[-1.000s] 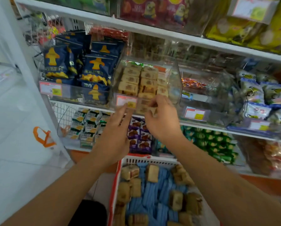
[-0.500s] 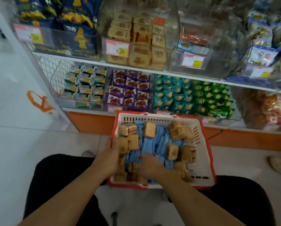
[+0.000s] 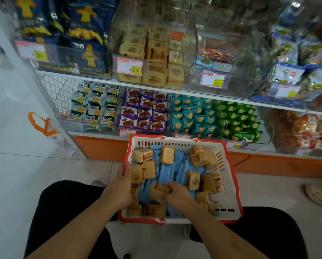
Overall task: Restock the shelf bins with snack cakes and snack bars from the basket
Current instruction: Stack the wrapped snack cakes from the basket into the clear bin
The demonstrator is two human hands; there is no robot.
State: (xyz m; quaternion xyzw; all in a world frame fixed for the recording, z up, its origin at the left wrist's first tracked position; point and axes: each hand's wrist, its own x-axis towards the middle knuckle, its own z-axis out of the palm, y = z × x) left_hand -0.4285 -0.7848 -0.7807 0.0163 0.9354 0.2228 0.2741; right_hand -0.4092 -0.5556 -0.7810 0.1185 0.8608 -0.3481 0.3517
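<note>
We have both hands down in the red-and-white basket (image 3: pixel 229 186), which sits on the floor against the shelf unit, between our knees. Our right hand (image 3: pixel 177 192) has its fingers curled around one tan snack cake (image 3: pixel 157 191) lying on the layer of blue snack bars (image 3: pixel 172 171); the grip looks partial, with the pack caught mostly by one end. Our left hand (image 3: pixel 122 186) rests at the basket's left rim against a cluster of cakes (image 3: pixel 141 171), and we cannot tell whether its fingers hold a pack or only press against them. The bin these cakes belong in is the clear shelf bin (image 3: pixel 190 43) with the 8.00 price tag (image 3: pixel 129 66), already stacked well up its front. The likeliest slip, we judge, is the cake sliding out of the right hand on the way up, since the wrapper looks slick and the hold is shallow. A second risk is at the bin mouth: pushing a pack in on top of tall, uneven stacks could tip the front row out over the low lip. A third is mixing stock, as the neighbouring clear bin (image 3: pixel 229 58) on the right sits close beside.
</note>
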